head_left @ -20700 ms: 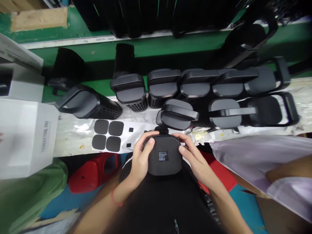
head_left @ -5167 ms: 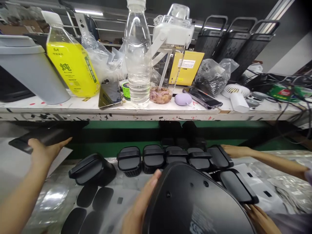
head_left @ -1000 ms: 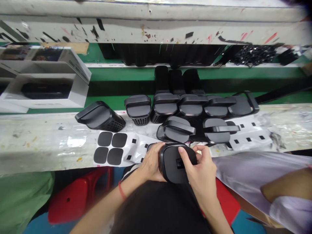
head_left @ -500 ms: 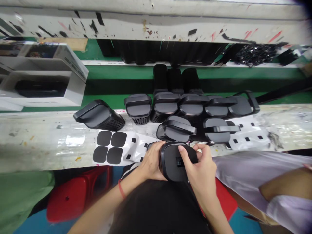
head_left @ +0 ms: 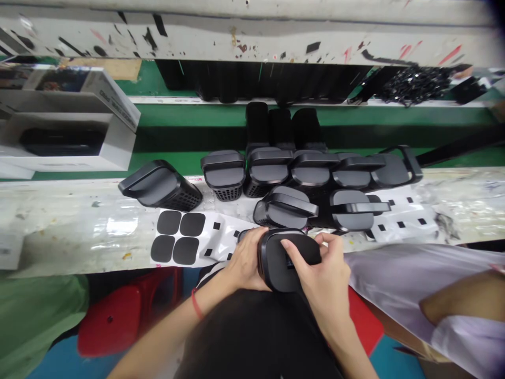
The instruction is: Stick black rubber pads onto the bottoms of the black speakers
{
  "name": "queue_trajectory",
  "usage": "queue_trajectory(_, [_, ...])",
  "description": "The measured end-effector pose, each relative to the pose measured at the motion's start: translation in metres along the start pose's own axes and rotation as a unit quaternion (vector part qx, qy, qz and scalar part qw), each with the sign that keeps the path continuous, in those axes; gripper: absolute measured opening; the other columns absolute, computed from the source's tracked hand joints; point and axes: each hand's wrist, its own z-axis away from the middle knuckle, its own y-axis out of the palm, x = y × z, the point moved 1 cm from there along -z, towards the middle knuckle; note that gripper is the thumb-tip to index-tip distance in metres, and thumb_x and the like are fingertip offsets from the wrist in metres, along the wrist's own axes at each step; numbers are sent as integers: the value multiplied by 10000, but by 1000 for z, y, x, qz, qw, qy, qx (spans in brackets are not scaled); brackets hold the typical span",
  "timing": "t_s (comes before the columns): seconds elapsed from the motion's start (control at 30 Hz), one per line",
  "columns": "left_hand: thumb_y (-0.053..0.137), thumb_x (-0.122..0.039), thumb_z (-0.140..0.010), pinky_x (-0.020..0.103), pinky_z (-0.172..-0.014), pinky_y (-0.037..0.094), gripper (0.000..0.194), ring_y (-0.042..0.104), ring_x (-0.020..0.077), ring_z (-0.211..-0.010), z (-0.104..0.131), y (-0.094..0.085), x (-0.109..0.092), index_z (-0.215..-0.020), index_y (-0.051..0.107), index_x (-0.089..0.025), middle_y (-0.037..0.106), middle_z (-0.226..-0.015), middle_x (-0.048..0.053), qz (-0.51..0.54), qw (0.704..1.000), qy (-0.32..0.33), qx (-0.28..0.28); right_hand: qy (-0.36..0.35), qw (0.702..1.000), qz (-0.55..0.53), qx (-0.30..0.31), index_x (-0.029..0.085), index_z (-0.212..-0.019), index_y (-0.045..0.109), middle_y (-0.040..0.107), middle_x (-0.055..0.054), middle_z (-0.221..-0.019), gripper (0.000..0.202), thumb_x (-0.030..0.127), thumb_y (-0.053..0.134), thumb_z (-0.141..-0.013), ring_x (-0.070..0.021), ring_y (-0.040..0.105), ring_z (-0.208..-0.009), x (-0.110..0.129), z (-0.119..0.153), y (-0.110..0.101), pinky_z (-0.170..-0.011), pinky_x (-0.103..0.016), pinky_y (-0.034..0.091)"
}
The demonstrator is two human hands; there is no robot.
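White box (head_left: 74, 129): open on the green belt at far left, a dark unit lying inside; it sits a little further left in view than half a second ago, which reads as head movement.
Pad sheet (head_left: 185, 238): white backing with four black rounded pads and small black squares, flat on the bench edge just left of the hands; unchanged.
Left hand (head_left: 246, 261): wrapped around the left side of the black unit, fingers curled behind it, grip firm; position matches the earlier pictures.
Black unit (head_left: 286, 259): held over the person's lap at the bench edge, underside up, between both hands.
Right hand (head_left: 325, 279): palm against the unit's right side, fingers closed on it. Change noted: the thumb (head_left: 290, 251) has slid left and down across the underside since half a second ago, now lying over the small label area.
Reading of change: thumb appears to be pressing or smoothing something on the underside; unit not yet released.
Finished units (head_left: 315, 179): two rows on the bench just beyond the hands, handles up, touching one another; no movement.
Neighbouring person's sleeve (head_left: 414, 279): pale, at right, apart from the unit.
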Motion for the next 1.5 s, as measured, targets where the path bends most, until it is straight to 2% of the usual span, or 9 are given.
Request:
queue_trajectory(0.13, [775,-601,-612,586,-1012,476,1181,518,410,-1252,0,-4,-1,-1506,127,-182,462,-1347,226,22,999,-18,16,-10,1000,6,-7,261,-903,425,572,50,-647,556,694,698,-686,-169,568,-498,-1,1,1,-478,-247,413])
queue_trajectory(0.23, [737,-726,-591,619,-1084,384,1207,448,429,-1315,0,-11,-6,-1505,157,-194,405,-1419,229,96,994,-39,36,-21,1000,16,-12,262,-897,425,564,52,-650,544,695,688,-698,-171,572,-501,-2,2,1,-476,-247,416])
queue_trajectory(0.3, [562,-799,-712,609,-1122,329,1060,402,413,-1355,-2,-17,-14,-1501,191,-195,364,-1464,217,166,982,-75,42,-25,999,21,-12,264,-901,425,570,50,-667,537,694,682,-707,-174,584,-513,-2,3,2,-478,-247,418])
queue_trajectory(0.37, [415,-689,-879,557,-1150,305,796,380,357,-1380,-5,-21,-24,-1487,235,-206,362,-1483,180,216,966,-139,41,-26,999,24,-11,265,-915,430,583,44,-696,534,691,680,-713,-177,600,-534,-2,4,2,-484,-248,424])
queue_trajectory(0.53, [404,-471,-963,479,-1179,266,541,376,286,-1379,-12,-23,-43,-1435,328,-217,407,-1465,117,257,931,-258,22,-33,999,23,-13,263,-919,437,580,45,-698,520,677,682,-725,-171,595,-530,0,6,2,-496,-248,431])
queue_trajectory(0.93, [444,-535,-922,487,-1201,226,634,322,311,-1415,-7,-26,-36,-1462,313,-231,365,-1515,102,303,923,-233,38,3,1000,11,9,259,-910,420,608,16,-692,537,699,660,-718,-212,622,-551,3,4,1,-515,-287,445])
queue_trajectory(1.23, [397,-428,-989,396,-1127,321,379,464,233,-1282,-23,-22,-50,-1309,471,-241,521,-1337,74,240,917,-319,-23,-7,999,23,24,247,-920,434,635,-15,-767,487,683,591,-768,-234,663,-629,8,6,0,-522,-292,460])
queue_trajectory(1.33, [387,-416,-993,385,-1089,347,340,493,229,-1231,-25,-22,-52,-1255,500,-233,550,-1274,72,224,922,-314,-27,-23,997,50,62,237,-962,480,659,-26,-781,449,669,508,-840,-246,675,-656,10,7,-7,-557,-317,484])
queue_trajectory(1.5, [384,-411,-994,376,-1085,344,340,492,230,-1235,-24,-27,-50,-1267,494,-240,546,-1291,65,219,921,-321,-11,-113,975,176,71,298,-1075,679,625,-93,-1098,587,710,289,-925,-269,675,-776,10,13,-36,-553,-370,499])
